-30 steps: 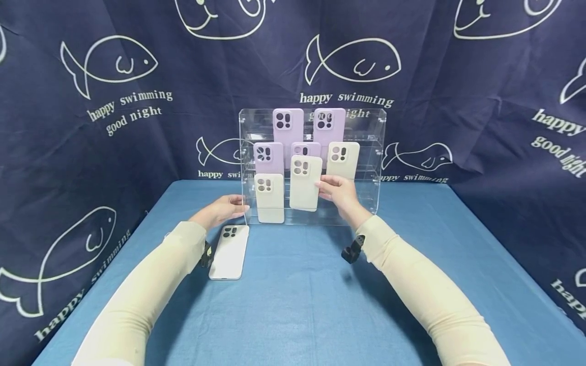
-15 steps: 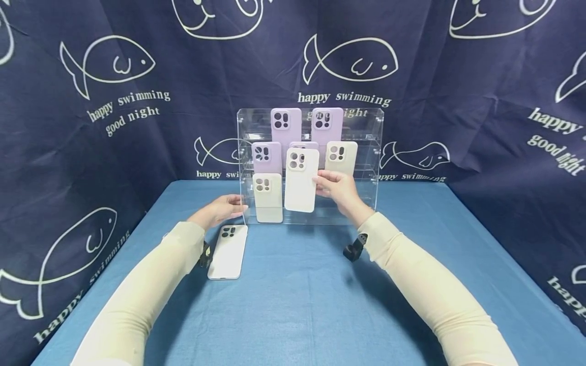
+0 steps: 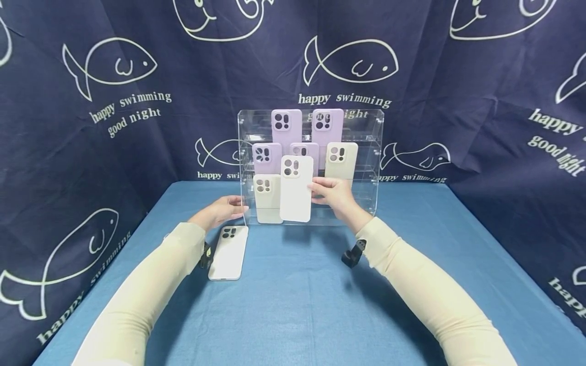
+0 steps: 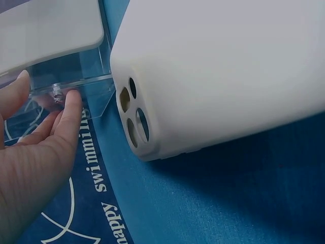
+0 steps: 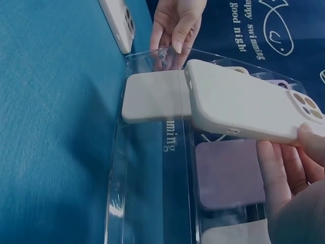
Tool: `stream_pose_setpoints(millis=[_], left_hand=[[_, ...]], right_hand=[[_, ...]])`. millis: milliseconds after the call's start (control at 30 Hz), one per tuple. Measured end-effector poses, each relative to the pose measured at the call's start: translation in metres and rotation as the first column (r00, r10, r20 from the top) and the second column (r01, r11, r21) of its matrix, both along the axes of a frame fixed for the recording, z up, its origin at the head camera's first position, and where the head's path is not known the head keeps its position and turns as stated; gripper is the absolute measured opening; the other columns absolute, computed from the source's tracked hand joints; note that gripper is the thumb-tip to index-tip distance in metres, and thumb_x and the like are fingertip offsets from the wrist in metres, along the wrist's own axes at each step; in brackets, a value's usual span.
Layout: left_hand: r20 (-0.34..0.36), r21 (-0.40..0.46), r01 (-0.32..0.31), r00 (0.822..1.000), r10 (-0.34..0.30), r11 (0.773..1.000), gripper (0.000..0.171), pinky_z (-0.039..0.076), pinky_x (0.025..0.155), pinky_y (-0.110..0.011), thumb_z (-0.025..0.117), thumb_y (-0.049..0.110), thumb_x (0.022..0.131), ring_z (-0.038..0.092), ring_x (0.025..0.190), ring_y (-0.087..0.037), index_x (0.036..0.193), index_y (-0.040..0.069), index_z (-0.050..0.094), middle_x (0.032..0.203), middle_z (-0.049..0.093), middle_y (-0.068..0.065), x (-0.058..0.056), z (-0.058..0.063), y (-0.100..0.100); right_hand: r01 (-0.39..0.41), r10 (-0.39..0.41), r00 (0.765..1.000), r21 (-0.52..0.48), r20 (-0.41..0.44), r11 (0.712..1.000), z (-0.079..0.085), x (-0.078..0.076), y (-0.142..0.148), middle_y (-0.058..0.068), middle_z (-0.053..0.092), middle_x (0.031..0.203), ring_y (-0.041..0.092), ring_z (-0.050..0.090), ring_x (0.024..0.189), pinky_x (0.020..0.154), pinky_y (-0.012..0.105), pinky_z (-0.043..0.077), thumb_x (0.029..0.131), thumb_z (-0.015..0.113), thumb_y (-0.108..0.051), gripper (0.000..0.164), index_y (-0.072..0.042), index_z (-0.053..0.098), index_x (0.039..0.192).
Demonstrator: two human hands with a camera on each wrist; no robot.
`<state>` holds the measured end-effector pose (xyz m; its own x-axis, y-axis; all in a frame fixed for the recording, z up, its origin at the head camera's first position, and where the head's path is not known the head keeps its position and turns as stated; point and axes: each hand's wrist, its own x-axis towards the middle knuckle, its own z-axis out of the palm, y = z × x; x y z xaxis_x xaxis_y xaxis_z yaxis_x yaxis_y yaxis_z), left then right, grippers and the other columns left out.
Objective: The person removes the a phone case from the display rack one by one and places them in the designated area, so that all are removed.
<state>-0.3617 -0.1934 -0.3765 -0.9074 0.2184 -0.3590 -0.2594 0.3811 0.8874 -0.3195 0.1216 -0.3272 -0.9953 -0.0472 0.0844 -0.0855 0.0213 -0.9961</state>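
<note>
A white phone case (image 3: 296, 193) is held upright with a slight tilt in front of the clear rack (image 3: 379, 152), outside its shelves, camera cutouts at the top. The right hand (image 3: 336, 197) has it in a closed pinch on its right long edge, thumb on the back and fingers underneath. The left hand (image 3: 218, 210) rests against the rack's left side; its grip is loose, with fingers gently bent, thumb standing apart and no case between them. In the rack's top row stand two purple cases, one left (image 3: 287, 133) and one right (image 3: 328, 133). The row below holds a purple case at the left (image 3: 267, 161), another purple case in the middle (image 3: 313, 151), partly hidden by the held one, and a cream case (image 3: 341, 165) at the right. At the bottom left stands a cream-white case (image 3: 267, 203), its lower part behind a clear front lip and its right edge overlapped by the held case. A loose white case (image 3: 228, 256) lies on the blue table (image 3: 297, 305), just beside the left wrist. Behind the table hangs a dark blue curtain (image 3: 426, 76) printed with white fish and lettering.
</note>
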Motion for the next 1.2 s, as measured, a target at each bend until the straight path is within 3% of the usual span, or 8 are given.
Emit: stream_pose_setpoints(millis=[233,900,1200], left_hand=[[-0.005,0.019,0.003,1.000,-0.002,1.000,0.069,0.035,0.118,-0.037,0.054,0.013,0.100,0.029,0.145,-0.032,0.155,0.002,0.014,0.158,0.019,-0.022,0.001,0.001,0.000],[0.001,0.064,0.001,1.000,-0.001,0.998,0.068,0.035,0.118,-0.037,0.051,0.008,0.100,0.025,0.146,-0.033,0.154,-0.001,0.011,0.158,0.017,-0.023,0.002,0.002,0.000],[0.001,0.079,-0.005,1.000,0.005,0.997,0.068,0.036,0.118,-0.037,0.052,0.008,0.100,0.025,0.146,-0.034,0.154,0.000,0.013,0.158,0.016,-0.023,0.001,0.001,0.002]], right_hand=[[-0.019,0.018,0.999,0.029,0.031,0.999,-0.001,0.006,-0.006,0.004,0.069,0.091,0.008,0.066,0.070,0.076,0.032,0.063,0.090,0.068,-0.006,0.034,0.010,0.063,0.120],[-0.097,0.098,0.982,-0.016,0.162,0.995,-0.028,0.019,-0.038,0.003,0.069,0.080,0.013,0.066,0.069,0.077,0.041,0.062,0.089,0.067,-0.002,0.030,0.010,0.065,0.116],[-0.093,0.096,0.971,-0.022,0.219,0.995,-0.039,0.023,-0.046,0.011,0.071,0.094,0.012,0.067,0.070,0.087,0.048,0.058,0.089,0.068,-0.003,0.030,0.008,0.066,0.116]])
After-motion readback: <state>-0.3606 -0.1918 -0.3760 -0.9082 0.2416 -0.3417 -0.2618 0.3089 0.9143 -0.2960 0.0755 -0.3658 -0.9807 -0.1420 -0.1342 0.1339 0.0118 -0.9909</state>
